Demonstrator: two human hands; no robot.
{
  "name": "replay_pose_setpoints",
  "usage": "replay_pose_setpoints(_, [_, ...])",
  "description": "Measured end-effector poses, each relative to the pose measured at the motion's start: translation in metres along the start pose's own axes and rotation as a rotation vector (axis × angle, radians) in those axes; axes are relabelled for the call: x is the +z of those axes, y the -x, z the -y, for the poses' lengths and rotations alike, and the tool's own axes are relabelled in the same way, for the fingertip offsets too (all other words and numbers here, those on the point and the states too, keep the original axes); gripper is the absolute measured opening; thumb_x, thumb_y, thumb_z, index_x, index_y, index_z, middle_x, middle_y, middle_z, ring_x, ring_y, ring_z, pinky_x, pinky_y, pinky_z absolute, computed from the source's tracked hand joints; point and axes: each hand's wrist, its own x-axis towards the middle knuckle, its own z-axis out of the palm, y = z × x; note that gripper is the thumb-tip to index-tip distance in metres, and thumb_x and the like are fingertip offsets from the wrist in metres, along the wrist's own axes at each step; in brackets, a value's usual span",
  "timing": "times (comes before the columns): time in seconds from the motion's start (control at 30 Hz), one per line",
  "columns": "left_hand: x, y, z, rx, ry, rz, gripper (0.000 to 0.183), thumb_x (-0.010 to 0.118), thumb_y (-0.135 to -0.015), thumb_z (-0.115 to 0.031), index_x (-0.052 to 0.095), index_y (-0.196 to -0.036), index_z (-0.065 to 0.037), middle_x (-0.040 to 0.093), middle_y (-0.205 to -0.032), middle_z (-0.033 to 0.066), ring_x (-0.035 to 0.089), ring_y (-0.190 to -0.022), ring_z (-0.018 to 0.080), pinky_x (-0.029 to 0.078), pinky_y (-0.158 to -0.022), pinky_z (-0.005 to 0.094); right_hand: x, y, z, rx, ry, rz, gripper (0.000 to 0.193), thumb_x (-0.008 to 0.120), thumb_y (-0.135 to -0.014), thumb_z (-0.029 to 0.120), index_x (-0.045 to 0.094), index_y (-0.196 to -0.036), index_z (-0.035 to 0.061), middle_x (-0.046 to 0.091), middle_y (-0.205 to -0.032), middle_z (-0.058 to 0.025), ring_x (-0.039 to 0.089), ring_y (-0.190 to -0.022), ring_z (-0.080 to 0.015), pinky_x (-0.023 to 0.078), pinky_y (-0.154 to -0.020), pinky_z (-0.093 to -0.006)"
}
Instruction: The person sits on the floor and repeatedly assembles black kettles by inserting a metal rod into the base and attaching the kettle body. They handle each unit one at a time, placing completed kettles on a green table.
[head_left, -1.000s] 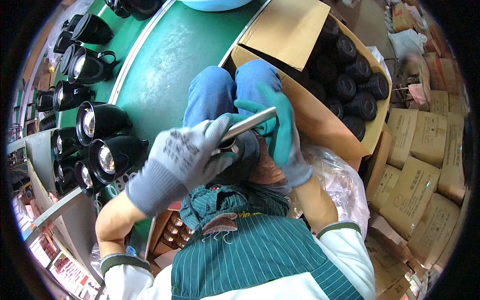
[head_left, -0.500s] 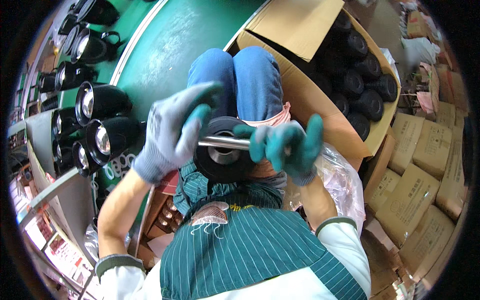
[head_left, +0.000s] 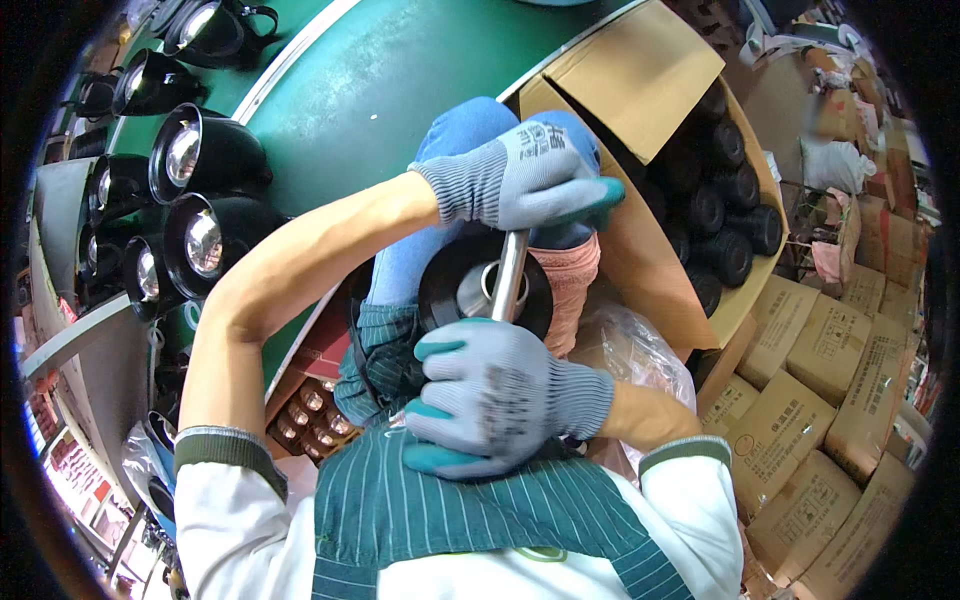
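Steel gleamed between two grey-and-teal gloves: a straight metal bar (head_left: pixel 511 272), and both fists were on it! The left hand (head_left: pixel 525 180) clenched the far end, out by the knees, its forearm swung right across from the side; the right hand (head_left: pixel 488 400) was wrapped over the near end, close to the striped apron (head_left: pixel 470 515). So the bar's long axis ran almost straight out from the body, its far end tipped slightly rightward. Directly below sat the round black vessel (head_left: pixel 441 283), wedged between the thighs, its shiny metal neck (head_left: pixel 478 292) under the bar's middle and closer to the right hand than the left (whether bar and neck touched, nobody could tell from above). Off to the right, beyond the pink cloth (head_left: pixel 570 285), stood an open carton (head_left: pixel 640 250).
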Motion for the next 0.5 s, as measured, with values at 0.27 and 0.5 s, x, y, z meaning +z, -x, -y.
replay_pose_setpoints(0.27, [-0.06,0.112,0.015,-0.728,0.5,-0.845,0.068,0.041,-0.105,-0.061,0.064,-0.134,-0.004,0.06,-0.074,0.0007,0.049,-0.053,0.0083,0.035,-0.045,0.0264,0.02,0.1,-0.01,0.615,0.193,-0.616,0.121,0.081,-0.068,0.075,0.038,-0.159,0.0088,0.03,-0.162,-0.0296,0.027,-0.152,-0.0454,0.024,-0.122,-0.0579])
replay_pose_setpoints(0.5, [-0.027,0.247,0.102,-0.885,-1.149,-0.836,0.071,0.067,-0.096,-0.045,0.048,-0.149,-0.002,0.069,-0.115,0.0278,0.068,-0.099,0.0448,0.054,-0.088,0.0522,0.017,0.079,-0.022,0.496,0.17,-0.381,0.077,0.093,-0.063,0.042,0.071,-0.129,0.0079,0.057,-0.146,-0.0211,0.049,-0.139,-0.0474,0.035,-0.118,-0.0563])
